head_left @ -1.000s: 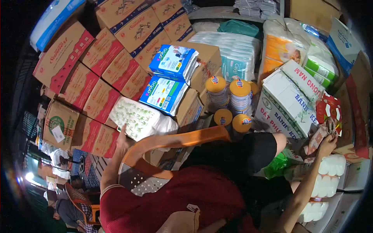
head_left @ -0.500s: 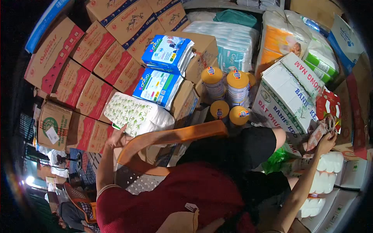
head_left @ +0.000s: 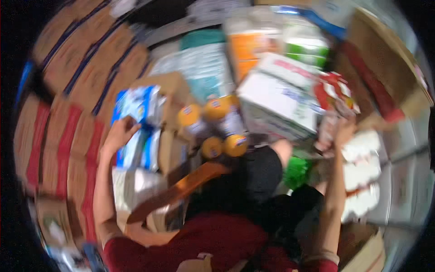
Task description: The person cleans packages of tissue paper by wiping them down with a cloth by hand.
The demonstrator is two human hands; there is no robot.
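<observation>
My left hand [head_left: 119, 134] rests against the blue-and-white plastic packs, at the seam between the upper pack [head_left: 131, 105] and the lower pack [head_left: 131, 153]. Its fingers look bent, but blur hides whether they grip. On the far right, my right hand [head_left: 345, 130] is closed around a crumpled pinkish-white cloth [head_left: 327, 131]. The cloth hangs beside a white printed carton [head_left: 281, 106] and below a red-and-white package [head_left: 333, 90]. A white pack [head_left: 149, 182] lies just below the blue ones.
Several yellow-lidded cans [head_left: 189, 115] stand between the blue packs and the white carton. A curved wooden chair arm [head_left: 181, 188] crosses in front of me. Stacked brown cartons [head_left: 54, 140] line the left. White wrapped packs [head_left: 362, 170] and a green plastic bag [head_left: 297, 172] lie right.
My view has swung right. My left hand has moved from the leaf-patterned white pack up to the blue packs. My right hand still holds the cloth.
</observation>
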